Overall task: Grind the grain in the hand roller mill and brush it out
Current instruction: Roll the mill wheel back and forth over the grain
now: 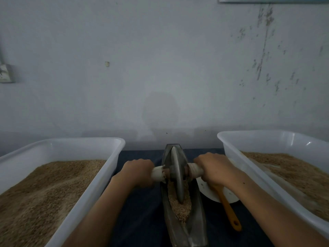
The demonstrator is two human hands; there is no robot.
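Note:
A boat-shaped metal mill trough (196,221) lies lengthwise on the dark cloth at centre. A grey grinding wheel (177,175) stands upright in its groove, over crushed tan grain (179,205) in the nearer half. My left hand (138,171) grips the wheel's pale left handle (157,173). My right hand (212,168) grips the right handle (195,169). An orange brush handle (229,211) sticks out from under my right wrist, lying on a white plate (229,196); its bristle end is hidden.
A white plastic tub (114,148) of tan grain fills the left side. A second white tub (231,145) with grain stands on the right. A grey stained wall rises close behind the table's far edge.

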